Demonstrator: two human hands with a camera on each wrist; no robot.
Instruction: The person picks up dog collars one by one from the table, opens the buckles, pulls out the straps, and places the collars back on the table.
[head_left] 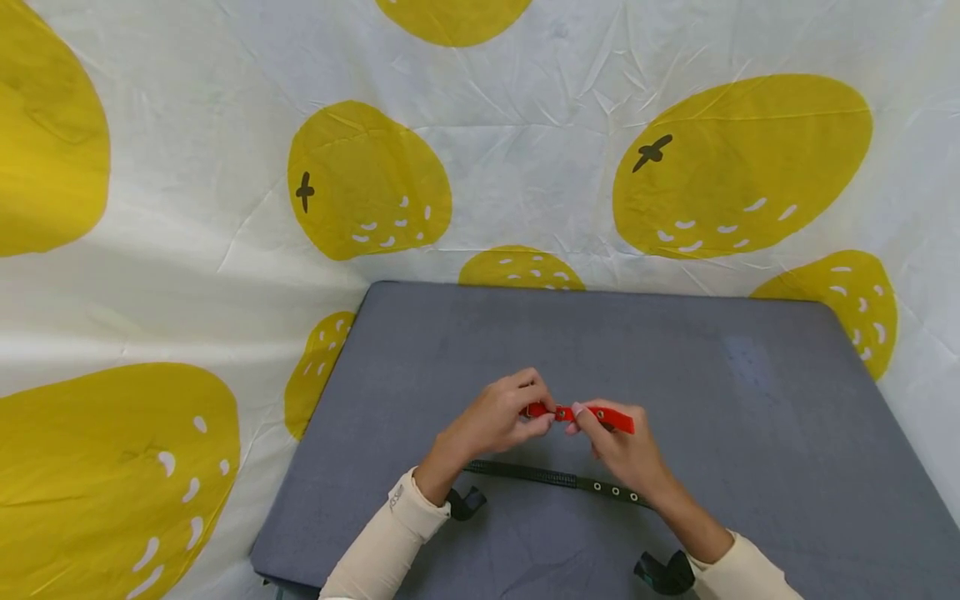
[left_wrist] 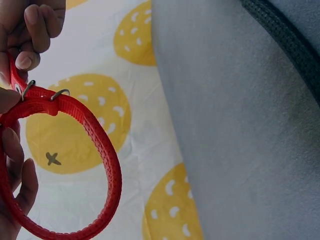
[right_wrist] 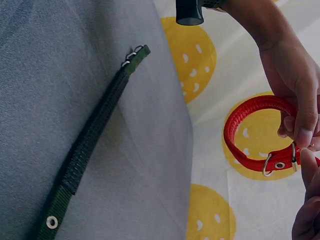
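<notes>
A red collar (head_left: 618,418) with metal eyelets is held up over the grey table between both hands. My left hand (head_left: 495,417) pinches it at the metal buckle (right_wrist: 294,157), and my right hand (head_left: 628,450) pinches the strap beyond the buckle, its free end sticking out to the right. Both wrist views show the rest of the collar curved into a loop (left_wrist: 114,172), the strap passing through the buckle. A metal D-ring (right_wrist: 267,167) hangs beside the buckle. Fingertips hide part of the buckle.
A dark green collar (head_left: 525,472) with eyelets lies stretched out on the grey table (head_left: 600,350), below the hands. Its ringed end (right_wrist: 135,57) shows in the right wrist view. A white cloth (head_left: 525,167) with yellow fruit prints hangs behind and to the left.
</notes>
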